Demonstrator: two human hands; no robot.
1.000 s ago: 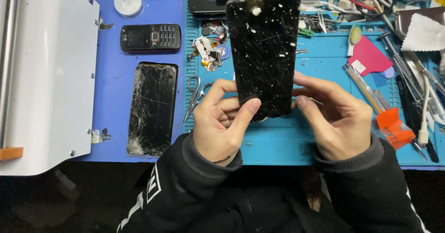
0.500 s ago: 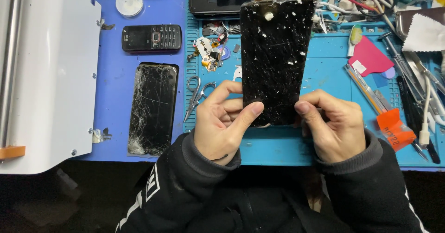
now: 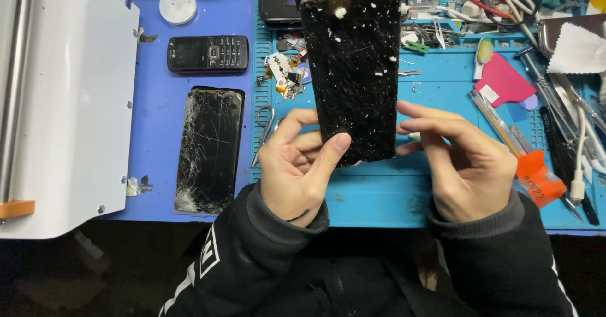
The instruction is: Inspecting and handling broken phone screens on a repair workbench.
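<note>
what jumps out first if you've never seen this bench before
The eye goes first to the black phone panel, flecked with white bits, held upright mid-frame: the left hand grips its lower edge while the right hand has fingertips at its right edge. Next is the shattered screen lying flat on the blue mat at left, just below a small keypad phone. Tools crowd the teal mat's right side.

White machine (image 3: 63, 102) — cut off by the left and top edges. Black device (image 3: 281, 1) at the top — partly hidden behind the held dark panel (image 3: 353, 71). Panel's lower edge — covered by the left hand (image 3: 297, 165)'s thumb. Small parts (image 3: 284, 71) on the desk (image 3: 379, 197) — too small to tell. Cables (image 3: 499, 1), top right — cut off.
</note>
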